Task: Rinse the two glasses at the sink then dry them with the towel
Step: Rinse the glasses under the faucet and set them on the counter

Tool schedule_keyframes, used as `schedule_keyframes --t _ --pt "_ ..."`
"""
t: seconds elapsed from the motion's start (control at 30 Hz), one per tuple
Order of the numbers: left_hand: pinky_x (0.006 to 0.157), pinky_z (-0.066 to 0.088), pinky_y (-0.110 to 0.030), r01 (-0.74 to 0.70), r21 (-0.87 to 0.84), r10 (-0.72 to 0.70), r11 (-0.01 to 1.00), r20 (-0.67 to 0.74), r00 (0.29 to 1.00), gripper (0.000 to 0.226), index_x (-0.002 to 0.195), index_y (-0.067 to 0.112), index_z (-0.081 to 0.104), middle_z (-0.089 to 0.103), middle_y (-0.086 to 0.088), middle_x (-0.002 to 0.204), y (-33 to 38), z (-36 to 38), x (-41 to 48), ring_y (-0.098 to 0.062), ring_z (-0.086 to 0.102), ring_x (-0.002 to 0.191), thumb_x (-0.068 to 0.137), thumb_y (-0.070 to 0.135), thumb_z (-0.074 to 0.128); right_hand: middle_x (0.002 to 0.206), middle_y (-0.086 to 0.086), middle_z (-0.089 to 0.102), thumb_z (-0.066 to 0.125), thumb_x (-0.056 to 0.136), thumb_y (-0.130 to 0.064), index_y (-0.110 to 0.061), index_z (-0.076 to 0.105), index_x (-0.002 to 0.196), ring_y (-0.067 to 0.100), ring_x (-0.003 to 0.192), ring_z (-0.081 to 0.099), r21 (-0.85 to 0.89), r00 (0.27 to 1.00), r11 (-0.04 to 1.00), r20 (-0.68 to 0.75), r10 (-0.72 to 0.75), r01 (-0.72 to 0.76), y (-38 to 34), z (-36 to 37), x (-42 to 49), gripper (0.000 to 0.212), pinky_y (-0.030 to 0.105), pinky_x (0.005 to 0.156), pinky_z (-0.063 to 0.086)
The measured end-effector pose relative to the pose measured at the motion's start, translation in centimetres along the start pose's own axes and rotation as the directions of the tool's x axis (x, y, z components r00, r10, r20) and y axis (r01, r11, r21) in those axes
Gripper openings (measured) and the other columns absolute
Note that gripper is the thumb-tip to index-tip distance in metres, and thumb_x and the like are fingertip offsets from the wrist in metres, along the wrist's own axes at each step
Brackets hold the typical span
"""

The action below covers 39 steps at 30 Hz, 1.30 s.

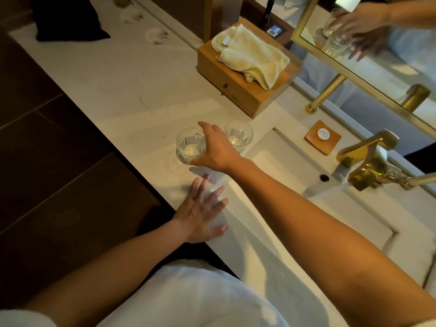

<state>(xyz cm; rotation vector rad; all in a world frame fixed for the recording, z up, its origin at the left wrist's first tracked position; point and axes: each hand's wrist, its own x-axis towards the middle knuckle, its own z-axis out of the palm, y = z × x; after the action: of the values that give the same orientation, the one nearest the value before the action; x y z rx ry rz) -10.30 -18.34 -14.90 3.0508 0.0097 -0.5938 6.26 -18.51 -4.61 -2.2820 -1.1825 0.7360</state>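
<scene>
Two clear glasses stand upright on the white counter just left of the sink [295, 166]. My right hand [217, 149] grips the nearer glass [190, 147], with fingers over its far rim and thumb at its base. The second glass [238, 135] stands right behind that hand, untouched. My left hand [203, 213] lies flat with fingers spread on the counter's front edge, holding nothing. A pale yellow towel [252, 55] lies crumpled on top of a wooden box [238, 93] at the back of the counter.
A gold faucet [368, 159] stands at the sink's far right, next to a wooden soap dish [323, 138]. A gold-framed mirror [377, 43] leans over the back. A black pouch [68, 17] lies at the far left. Dark floor tiles lie left of the counter.
</scene>
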Motion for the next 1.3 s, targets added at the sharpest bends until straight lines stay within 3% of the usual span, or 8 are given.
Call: schedule_keyframes --t 0.13,0.33,0.7,0.93,1.0,1.1,1.17,1.3 --pt "0.115 -0.013 -0.063 -0.001 0.013 0.001 1.0 -0.028 1.0 0.084 0.157 0.029 0.007 -0.004 -0.006 0.168 0.0 -0.5 -0.3 -0.046 -0.027 0.145 0.087 0.076 0.006 0.133 0.014 0.055 0.085 0.075 -0.027 -0.014 0.045 0.144 0.033 0.12 0.053 -0.234 0.996 0.971 -0.057 -0.07 0.055 1.0 -4.1 0.7 0.081 0.041 0.098 0.048" --pt "0.117 -0.001 -0.065 -0.007 -0.034 0.003 0.999 -0.127 0.992 0.081 0.149 0.024 0.034 0.026 -0.011 0.161 0.1 -0.7 -0.4 -0.05 -0.006 0.149 0.088 0.075 0.024 0.153 0.015 0.033 0.079 0.079 -0.032 -0.036 0.03 0.153 0.041 0.136 0.031 -0.436 0.997 0.897 -0.022 0.075 -0.077 4.5 -5.4 1.6 0.089 0.049 0.105 0.04" --pt "0.117 0.011 -0.066 -0.016 -0.061 0.003 0.998 -0.198 0.98 0.077 0.142 0.023 0.048 0.041 -0.01 0.154 -0.1 -0.1 -0.2 -0.048 0.008 0.15 0.086 0.073 0.035 0.129 0.013 0.045 0.094 0.06 -0.028 -0.029 0.035 0.14 0.032 0.113 0.052 -0.215 0.995 0.971 -0.036 0.095 -0.101 6.2 -3.7 0.0 0.1 0.044 0.097 0.051" --pt "0.12 0.01 -0.059 0.036 -0.217 -0.087 0.976 -0.231 0.969 0.078 0.143 0.024 0.05 0.04 -0.005 0.157 0.4 -0.6 0.0 -0.041 0.012 0.151 0.081 0.072 0.042 0.133 0.009 0.047 0.087 0.064 -0.027 -0.025 0.043 0.14 0.029 0.118 0.046 -0.04 0.926 0.999 -0.378 -0.009 -0.006 6.5 -3.6 -7.4 0.088 0.041 0.093 0.05" --pt "0.117 0.025 -0.049 0.028 -0.467 -0.19 0.884 -0.303 0.934 0.077 0.146 0.023 0.046 0.037 -0.005 0.158 0.7 -1.7 0.6 -0.032 0.031 0.146 0.083 0.066 0.049 0.131 0.008 0.046 0.085 0.065 -0.027 -0.027 0.041 0.145 0.028 0.119 0.045 -0.018 0.895 1.0 -0.445 -0.02 0.014 6.4 -3.9 -9.2 0.092 0.037 0.093 0.048" --pt "0.09 0.049 -0.016 -0.119 -0.875 -0.337 0.47 -0.302 0.892 0.077 0.145 0.046 0.034 0.037 0.009 0.15 1.5 -6.0 2.7 -0.006 0.06 0.115 0.083 0.038 0.078 0.133 0.009 0.046 0.086 0.065 -0.027 -0.024 0.036 0.151 0.027 0.123 0.043 0.032 0.869 0.999 -0.495 0.008 0.009 6.3 -4.6 -11.4 0.099 0.032 0.097 0.043" --pt "0.077 0.052 -0.008 -0.195 -0.937 -0.377 0.29 -0.299 0.877 0.084 0.128 0.069 0.035 0.047 0.017 0.136 2.2 -9.4 4.2 0.005 0.061 0.108 0.078 0.023 0.085 0.136 0.011 0.049 0.087 0.066 -0.03 -0.017 0.034 0.152 0.028 0.126 0.045 0.094 0.85 0.995 -0.525 0.034 0.018 6.2 -5.0 -12.7 0.102 0.034 0.101 0.043" --pt "0.071 0.051 -0.009 -0.287 -0.907 -0.34 0.309 -0.387 0.857 0.075 0.13 0.037 0.053 0.063 0.009 0.12 3.5 -12.8 6.0 0.0 0.063 0.106 0.073 -0.002 0.08 0.137 0.009 0.055 0.092 0.065 -0.037 -0.012 0.044 0.144 0.025 0.126 0.052 0.205 0.769 0.977 -0.632 0.091 0.054 5.8 -5.5 -15.2 0.095 0.043 0.103 0.049"
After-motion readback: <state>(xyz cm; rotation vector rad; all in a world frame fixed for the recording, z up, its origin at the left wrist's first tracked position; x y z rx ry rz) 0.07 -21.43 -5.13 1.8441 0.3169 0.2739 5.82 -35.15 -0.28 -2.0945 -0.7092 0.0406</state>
